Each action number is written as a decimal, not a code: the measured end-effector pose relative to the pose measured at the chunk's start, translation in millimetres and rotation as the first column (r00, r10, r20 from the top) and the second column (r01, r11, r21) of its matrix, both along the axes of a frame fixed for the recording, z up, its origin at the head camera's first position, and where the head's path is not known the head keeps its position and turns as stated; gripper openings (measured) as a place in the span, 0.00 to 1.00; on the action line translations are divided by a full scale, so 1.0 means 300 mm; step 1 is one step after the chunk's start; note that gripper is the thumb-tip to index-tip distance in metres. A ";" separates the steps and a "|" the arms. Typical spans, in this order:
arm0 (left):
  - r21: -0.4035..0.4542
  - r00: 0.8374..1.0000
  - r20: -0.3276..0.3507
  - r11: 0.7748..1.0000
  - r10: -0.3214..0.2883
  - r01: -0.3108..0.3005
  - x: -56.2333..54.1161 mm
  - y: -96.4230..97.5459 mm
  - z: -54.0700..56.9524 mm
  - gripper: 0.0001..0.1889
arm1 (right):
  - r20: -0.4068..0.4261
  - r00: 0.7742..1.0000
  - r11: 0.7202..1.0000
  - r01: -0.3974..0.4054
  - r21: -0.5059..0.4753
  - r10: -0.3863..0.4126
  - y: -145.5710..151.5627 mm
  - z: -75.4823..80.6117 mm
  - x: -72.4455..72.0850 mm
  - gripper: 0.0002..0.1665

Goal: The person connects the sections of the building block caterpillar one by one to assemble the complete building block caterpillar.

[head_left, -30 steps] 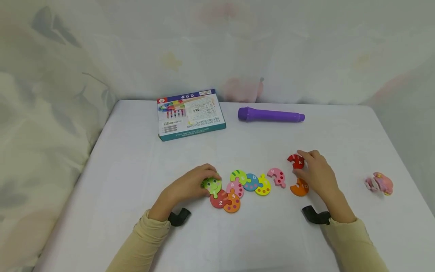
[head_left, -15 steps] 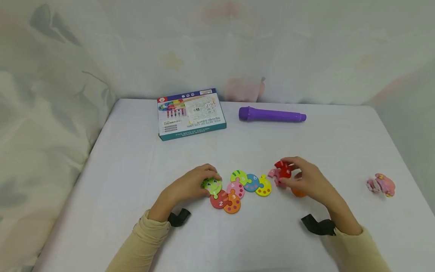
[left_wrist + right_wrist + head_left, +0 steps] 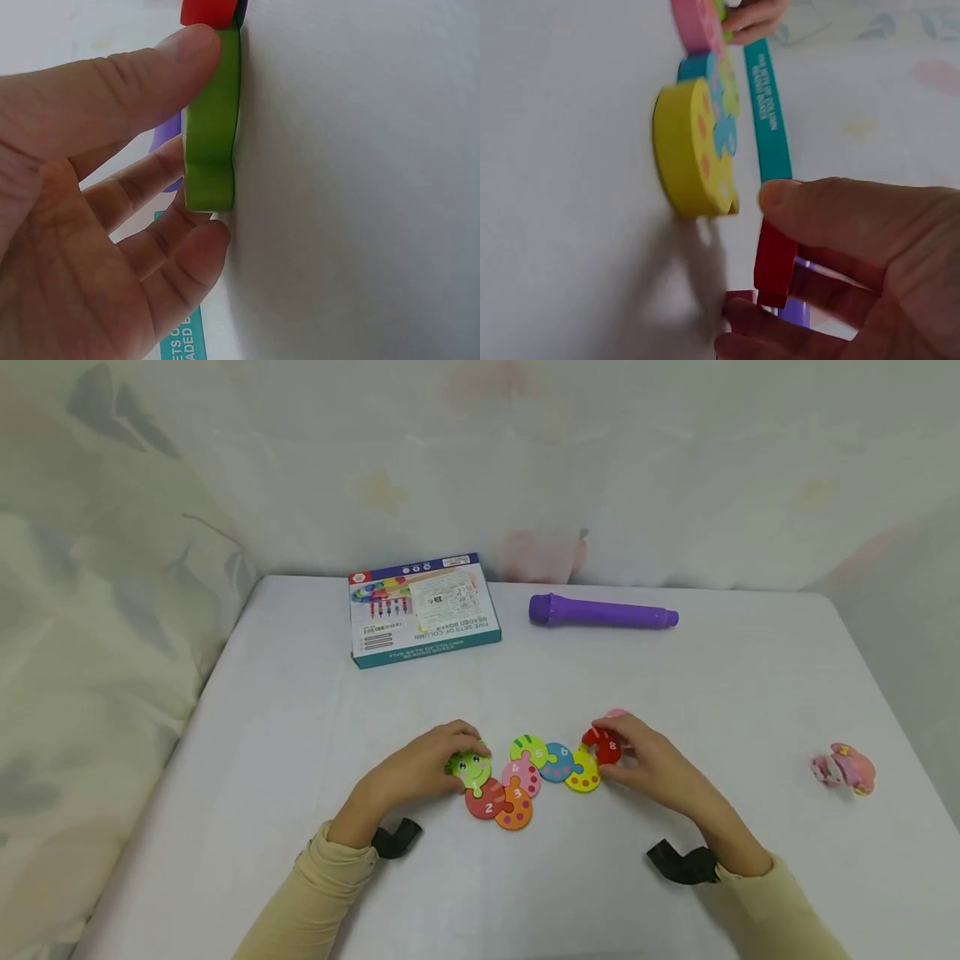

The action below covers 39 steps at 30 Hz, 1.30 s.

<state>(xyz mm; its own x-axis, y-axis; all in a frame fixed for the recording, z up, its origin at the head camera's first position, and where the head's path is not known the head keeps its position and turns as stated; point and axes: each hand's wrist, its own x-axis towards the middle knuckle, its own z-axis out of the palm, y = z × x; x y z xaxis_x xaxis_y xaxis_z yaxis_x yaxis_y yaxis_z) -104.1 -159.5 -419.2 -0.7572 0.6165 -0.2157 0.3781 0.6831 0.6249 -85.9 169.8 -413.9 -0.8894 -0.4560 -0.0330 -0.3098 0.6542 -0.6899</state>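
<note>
My left hand (image 3: 431, 764) grips the green caterpillar-head puzzle piece (image 3: 472, 771) by its sides, thumb along the near edge in the left wrist view. A curved chain of number pieces joins it: a red 2 (image 3: 485, 799), an orange 3 (image 3: 514, 810), a pink 4, a green 5, a blue 6 (image 3: 557, 762) and a yellow piece (image 3: 582, 774) at the right end. My right hand (image 3: 652, 760) pinches the red 8 puzzle piece (image 3: 609, 747). In the right wrist view that piece (image 3: 775, 259) is raised off the table, beside the yellow one (image 3: 676, 142).
A pink puzzle piece (image 3: 617, 713) shows just behind my right fingers. Toward the back lie a flat toy box (image 3: 423, 614) and a purple toy microphone (image 3: 603, 613). A small pink figure (image 3: 845, 769) lies far right. A curtain borders the table behind.
My right hand has carried the red 8 piece left to the yellow piece. The pink 9 now shows behind the fingers, and the orange 10 is hidden. My left hand stays put.
</note>
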 end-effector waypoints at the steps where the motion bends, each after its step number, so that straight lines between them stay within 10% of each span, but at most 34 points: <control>1: 0.001 1.000 0.001 1.000 0.000 0.000 0.000 0.000 0.001 0.23 | -0.023 1.000 0.999 -0.017 0.034 0.018 -0.001 -0.002 -0.011 0.32; 13: 0.024 1.000 0.006 1.000 -0.010 0.010 -0.001 0.000 0.001 0.23 | -0.068 0.971 0.934 -0.199 0.295 0.228 -0.036 0.019 -0.075 0.29; 25: 0.014 1.000 0.006 1.000 -0.005 0.005 0.001 -0.001 0.000 0.23 | -0.137 0.951 0.887 -0.200 0.415 0.279 -0.056 0.011 -0.071 0.28; 32: 0.017 1.000 0.014 1.000 -0.001 0.001 0.001 -0.002 0.000 0.23 | -0.138 0.959 0.896 -0.174 0.408 0.249 -0.037 0.020 -0.067 0.30; 39: 0.014 1.000 0.013 1.000 0.001 -0.001 0.002 -0.001 0.007 0.23 | -0.110 0.993 0.943 -0.009 0.333 0.049 0.041 0.051 -0.094 0.32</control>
<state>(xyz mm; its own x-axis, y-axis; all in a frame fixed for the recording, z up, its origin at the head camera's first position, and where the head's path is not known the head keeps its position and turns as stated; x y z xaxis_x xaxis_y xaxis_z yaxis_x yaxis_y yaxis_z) -103.5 -159.7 -417.1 -0.7550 0.6189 -0.2167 0.3695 0.6745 0.6392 -114.3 182.2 -398.7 -0.8826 -0.4623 -0.0852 -0.3962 0.8291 -0.3945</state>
